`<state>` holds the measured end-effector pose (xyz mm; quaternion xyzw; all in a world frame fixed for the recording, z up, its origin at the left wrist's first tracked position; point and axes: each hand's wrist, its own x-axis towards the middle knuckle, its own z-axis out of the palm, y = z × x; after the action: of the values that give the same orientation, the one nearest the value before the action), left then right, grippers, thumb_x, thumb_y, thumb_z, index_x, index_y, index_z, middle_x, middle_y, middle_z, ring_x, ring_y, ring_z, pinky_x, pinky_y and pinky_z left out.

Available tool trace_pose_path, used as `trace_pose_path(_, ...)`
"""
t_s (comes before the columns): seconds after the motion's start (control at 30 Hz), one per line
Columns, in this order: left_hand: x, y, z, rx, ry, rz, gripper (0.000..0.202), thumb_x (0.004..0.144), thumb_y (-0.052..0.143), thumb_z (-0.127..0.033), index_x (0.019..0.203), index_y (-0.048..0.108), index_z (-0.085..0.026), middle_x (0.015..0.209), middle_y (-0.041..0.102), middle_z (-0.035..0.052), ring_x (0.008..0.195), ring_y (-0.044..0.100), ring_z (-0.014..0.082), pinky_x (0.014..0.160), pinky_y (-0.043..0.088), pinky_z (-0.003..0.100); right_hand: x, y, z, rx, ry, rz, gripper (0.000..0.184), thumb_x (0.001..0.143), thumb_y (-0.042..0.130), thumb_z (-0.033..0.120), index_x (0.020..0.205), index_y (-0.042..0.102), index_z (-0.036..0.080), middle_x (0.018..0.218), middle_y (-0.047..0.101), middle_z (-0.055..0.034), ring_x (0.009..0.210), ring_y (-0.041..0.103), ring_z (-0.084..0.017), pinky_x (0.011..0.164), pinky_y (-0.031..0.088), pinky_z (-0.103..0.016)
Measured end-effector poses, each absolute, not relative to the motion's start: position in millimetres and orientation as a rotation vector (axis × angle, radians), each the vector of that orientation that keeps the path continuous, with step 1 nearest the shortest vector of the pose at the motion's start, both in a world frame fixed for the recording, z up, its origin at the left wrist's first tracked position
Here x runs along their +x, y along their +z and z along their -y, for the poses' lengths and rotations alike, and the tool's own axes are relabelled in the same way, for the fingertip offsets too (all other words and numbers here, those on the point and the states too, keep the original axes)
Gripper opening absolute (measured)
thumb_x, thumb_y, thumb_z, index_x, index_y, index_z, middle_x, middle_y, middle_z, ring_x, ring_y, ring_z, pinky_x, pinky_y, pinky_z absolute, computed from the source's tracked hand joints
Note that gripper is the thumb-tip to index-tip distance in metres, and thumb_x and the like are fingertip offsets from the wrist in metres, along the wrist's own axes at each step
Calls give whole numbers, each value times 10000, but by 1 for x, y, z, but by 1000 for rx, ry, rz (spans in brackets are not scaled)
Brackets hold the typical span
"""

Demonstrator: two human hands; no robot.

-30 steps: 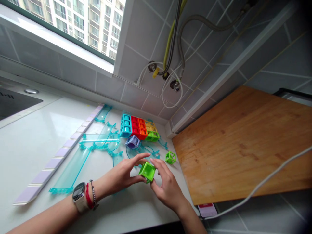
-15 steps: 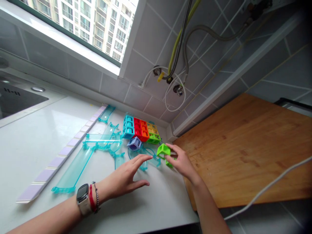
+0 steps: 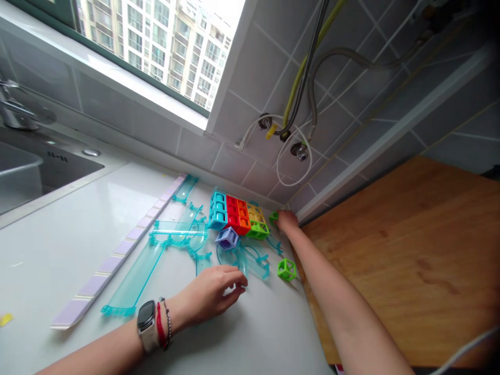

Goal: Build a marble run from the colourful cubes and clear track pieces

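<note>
My right hand (image 3: 287, 221) reaches to the far right end of the row of coloured cube blocks (image 3: 236, 214) and is closed on a green cube block (image 3: 274, 216), which touches the row's green end. My left hand (image 3: 213, 292) rests on the white counter (image 3: 58, 245) near me, fingers loosely curled, tips beside the clear teal track pieces (image 3: 250, 260); it holds nothing. A loose purple cube (image 3: 227, 238) lies in front of the row. A second small green cube (image 3: 286, 270) sits on the counter by my right forearm.
A long teal track (image 3: 136, 278) and a lilac strip (image 3: 121, 250) lie to the left. A sink (image 3: 35, 172) is at far left. A wooden board (image 3: 410, 255) fills the right. Hoses and cables (image 3: 300, 104) hang on the tiled wall behind.
My right hand carried the green cube from in front of me away to the right end of the coloured row. My left hand let go of it and stayed low on the counter.
</note>
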<state>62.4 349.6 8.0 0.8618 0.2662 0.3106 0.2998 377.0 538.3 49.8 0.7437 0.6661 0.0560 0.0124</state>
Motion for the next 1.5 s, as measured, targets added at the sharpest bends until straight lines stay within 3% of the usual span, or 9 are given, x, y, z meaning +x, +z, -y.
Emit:
trace_pose_path(0.17, 63, 7, -350, 2310, 804, -701, 156, 958, 565, -188, 1029, 698, -226, 924, 746, 40, 813, 706, 187, 739, 510, 272, 372, 57, -534, 2382, 255, -2178, 389, 986, 561, 223, 1370, 619, 213, 1429, 598, -172, 1389, 493, -344, 1074, 448, -485)
trace_pose_path(0.27, 63, 5, -349, 2306, 804, -695, 152, 958, 564, -183, 1024, 694, -225, 920, 745, 34, 794, 701, 177, 728, 500, 266, 358, 65, -529, 2339, 159, -2294, 352, 1037, 480, 298, 1312, 666, 179, 1358, 650, -183, 1314, 567, -331, 1051, 463, -452)
trace_pose_path(0.57, 62, 4, -350, 2297, 821, -683, 160, 957, 561, -175, 1018, 699, -229, 921, 753, 30, 778, 694, 165, 708, 482, 251, 308, 60, -523, 2067, -315, -2453, 548, 893, 724, 521, 1301, 679, 158, 1283, 713, -136, 1112, 692, -251, 959, 517, -317)
trace_pose_path(0.7, 63, 4, -350, 2298, 829, -698, 158, 948, 570, -170, 1008, 702, -232, 878, 741, 15, 720, 670, 149, 677, 463, 244, 298, 63, -532, 2094, -370, -2358, 508, 854, 758, 519, 1191, 712, 142, 1186, 731, -141, 1071, 689, -261, 920, 530, -330)
trace_pose_path(0.83, 62, 5, -351, 2301, 840, -705, 156, 946, 568, -168, 1003, 698, -234, 870, 733, 8, 712, 659, 145, 664, 449, 241, 290, 72, -537, 2125, -391, -2267, 714, 767, 830, 495, 1343, 599, 143, 1293, 667, -171, 1005, 696, -242, 796, 557, -297)
trace_pose_path(0.93, 62, 6, -351, 2307, 839, -703, 155, 943, 566, -170, 1003, 695, -230, 866, 731, 7, 706, 656, 143, 658, 447, 242, 285, 78, -537, 2096, -407, -2231, 676, 775, 826, 451, 1348, 596, 175, 1256, 688, -134, 939, 705, -219, 730, 555, -268)
trace_pose_path(1.13, 61, 8, -351, 2323, 828, -722, 149, 937, 568, -178, 998, 695, -228, 888, 753, 15, 733, 685, 155, 673, 466, 244, 277, 87, -529, 1977, -326, -2277, 594, 813, 789, 448, 1315, 641, 166, 1227, 705, -138, 1051, 694, -277, 884, 540, -327)
trace_pose_path(1.33, 61, 10, -350, 2346, 822, -720, 144, 943, 571, -193, 989, 702, -232, 918, 770, 21, 783, 710, 173, 691, 484, 240, 282, 81, -496, 1851, -208, -2299, 820, 665, 887, 333, 1412, 572, 207, 1384, 591, -168, 1199, 636, -348, 981, 512, -392)
trace_pose_path(1.5, 62, 10, -349, 2365, 816, -730, 140, 940, 580, -203, 979, 712, -226, 887, 768, 19, 752, 696, 164, 659, 466, 235, 280, 63, -474, 1863, 18, -2329, 667, 789, 773, 299, 1397, 513, 206, 1460, 486, -189, 1259, 571, -365, 970, 506, -450)
